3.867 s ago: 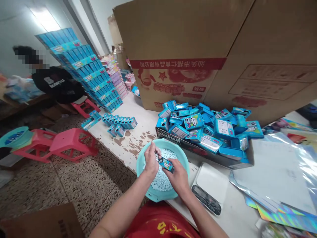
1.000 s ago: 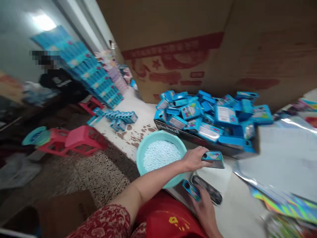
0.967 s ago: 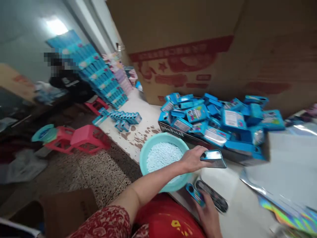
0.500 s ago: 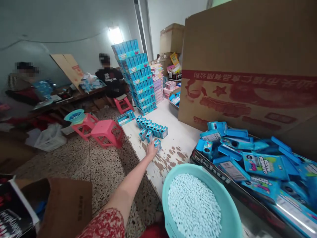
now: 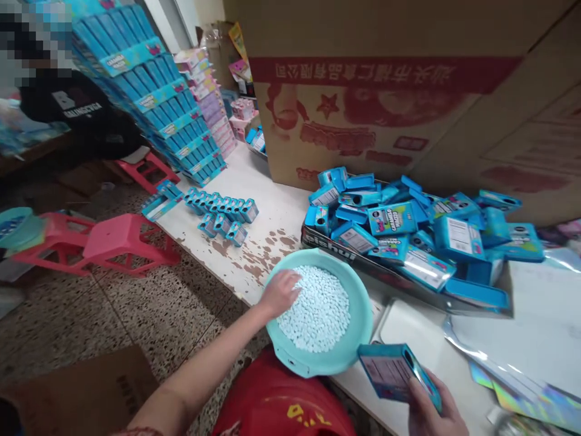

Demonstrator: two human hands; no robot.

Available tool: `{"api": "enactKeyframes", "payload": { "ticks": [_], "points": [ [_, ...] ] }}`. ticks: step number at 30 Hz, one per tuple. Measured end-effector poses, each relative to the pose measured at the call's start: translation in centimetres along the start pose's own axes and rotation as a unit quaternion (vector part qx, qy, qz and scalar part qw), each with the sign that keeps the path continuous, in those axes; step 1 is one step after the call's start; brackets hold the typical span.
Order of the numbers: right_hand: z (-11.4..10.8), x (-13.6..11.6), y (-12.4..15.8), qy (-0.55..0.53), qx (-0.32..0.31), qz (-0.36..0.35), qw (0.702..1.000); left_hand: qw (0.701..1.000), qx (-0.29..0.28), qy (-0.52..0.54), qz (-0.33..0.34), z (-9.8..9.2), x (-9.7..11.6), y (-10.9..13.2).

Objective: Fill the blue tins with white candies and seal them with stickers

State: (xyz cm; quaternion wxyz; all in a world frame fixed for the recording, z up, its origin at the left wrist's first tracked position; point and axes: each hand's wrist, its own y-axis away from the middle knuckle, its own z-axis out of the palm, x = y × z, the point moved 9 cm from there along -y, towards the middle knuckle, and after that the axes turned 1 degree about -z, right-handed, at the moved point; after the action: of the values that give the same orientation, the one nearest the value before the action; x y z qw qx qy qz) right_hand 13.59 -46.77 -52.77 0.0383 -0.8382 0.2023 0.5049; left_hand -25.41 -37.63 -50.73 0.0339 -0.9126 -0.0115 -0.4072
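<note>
My left hand (image 5: 282, 293) is in the turquoise bowl (image 5: 362, 315), its fingers curled into the small pale candies (image 5: 315, 312) near the bowl's left side. What lies inside the curl is partly hidden. At the lower right, my right hand (image 5: 433, 406) grips a blue candy box (image 5: 390, 375), tilted, with its printed back showing. The box is close to the bowl's right rim. Farther along the table stand small blue boxes (image 5: 222, 206) in rows, with one box (image 5: 236, 234) nearest to me.
An open carton (image 5: 338, 254) heaped with loose blue boxes (image 5: 390, 218) stands behind the bowl. A large cardboard box (image 5: 363, 121) rises behind it. Stacked blue display trays (image 5: 149, 91) stand at the far end. Plastic sheets (image 5: 526, 315) lie right; red stools (image 5: 122, 242) and a seated person (image 5: 82, 115) are left.
My left hand has left the small box by the rows and come back to the bowl. My right hand, holding a box, has come into view. The view has swung right.
</note>
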Motion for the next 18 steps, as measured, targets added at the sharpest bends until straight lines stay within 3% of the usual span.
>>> {"api": "enactKeyframes", "payload": {
  "ticks": [2,3,5,8,10,13,15,18],
  "points": [
    [2.0,-0.1,-0.4,-0.068,-0.014,0.032,0.997,0.988,-0.124,-0.087,0.011,5.4,1.3,-0.6],
    [3.5,0.0,-0.4,-0.128,-0.038,0.058,0.989,0.979,-0.155,-0.135,-0.003,6.9,1.2,-1.1],
    [6.9,0.4,0.3,-0.224,-0.105,0.107,0.963,0.958,-0.180,-0.217,-0.044,8.1,0.2,-1.6],
    [10.2,1.1,1.8,-0.300,-0.181,0.150,0.924,0.938,-0.171,-0.276,-0.119,7.7,-1.4,0.1],
    [11.1,1.7,2.3,-0.325,-0.195,0.161,0.911,0.929,-0.156,-0.277,-0.190,7.7,-2.0,2.7],
    [11.3,2.2,2.5,-0.355,-0.192,0.184,0.896,0.916,-0.169,-0.249,-0.266,10.2,-1.4,6.5],
    [11.4,2.2,2.6,-0.377,-0.187,0.208,0.883,0.911,-0.195,-0.229,-0.282,12.9,-0.2,7.6],
    [11.5,1.9,2.9,-0.408,-0.181,0.241,0.862,0.916,-0.211,-0.158,-0.303,16.1,1.1,7.5]
  ]
}}
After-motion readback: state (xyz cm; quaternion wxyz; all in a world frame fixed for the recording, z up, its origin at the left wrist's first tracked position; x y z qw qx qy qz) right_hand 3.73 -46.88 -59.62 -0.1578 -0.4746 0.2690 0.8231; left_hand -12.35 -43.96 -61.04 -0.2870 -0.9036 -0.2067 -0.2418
